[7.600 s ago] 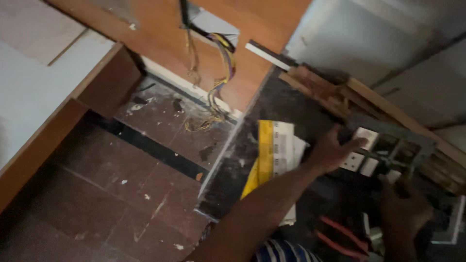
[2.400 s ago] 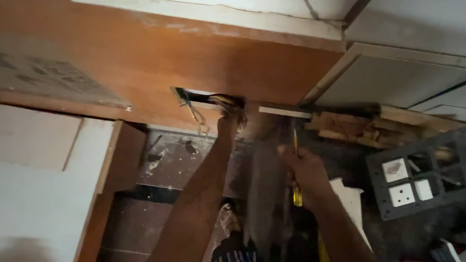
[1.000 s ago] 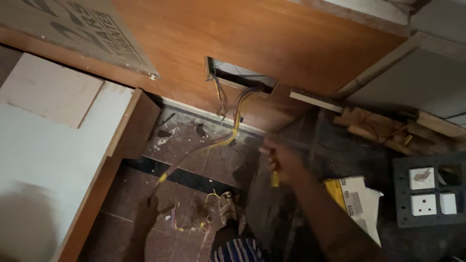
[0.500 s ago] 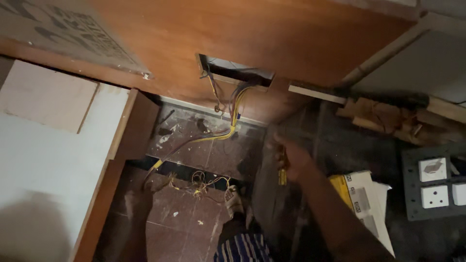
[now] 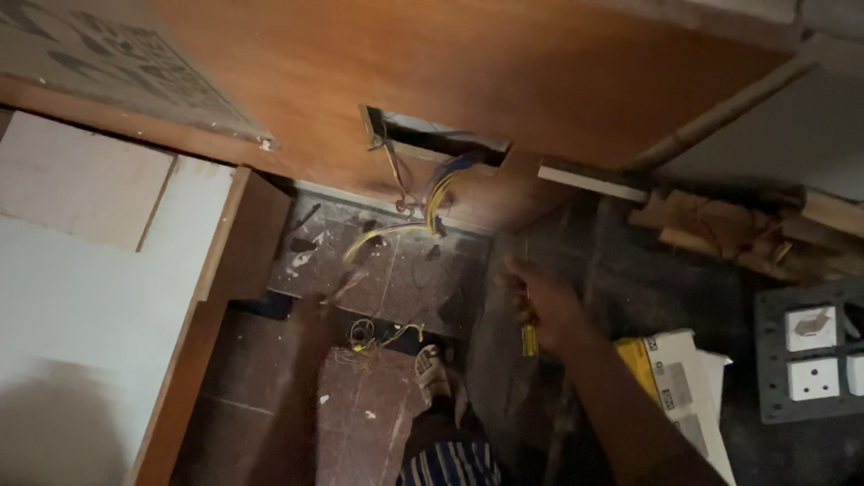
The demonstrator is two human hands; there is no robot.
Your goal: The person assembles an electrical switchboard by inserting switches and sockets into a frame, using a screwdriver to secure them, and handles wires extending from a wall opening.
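Looking down through the head camera, I see my right hand (image 5: 540, 301) closed around a yellow-handled screwdriver (image 5: 529, 337), the handle sticking out below the fist and pointing down toward the floor. That hand hovers over the dark floor, below and a little to the right of the rectangular cutout (image 5: 432, 148) in the brown wooden panel (image 5: 504, 72). A bundle of yellow and blue wires (image 5: 430, 193) hangs out of the cutout and trails down to the left, ending in a loose tangle on the reddish floor tiles (image 5: 360, 409). My left hand (image 5: 340, 286) is blurred and dark, stretched out low near the trailing wire ends; I cannot tell how far it is open or whether it has hold of a wire. My sandalled foot (image 5: 434, 373) rests on the tiles between the two arms. To the right, an open cardboard box (image 5: 679, 382) with a yellow side lies near my right forearm, and further right a grey switch plate (image 5: 810, 355) with white sockets lies on the floor. A pale board (image 5: 99, 270) fills the left side.
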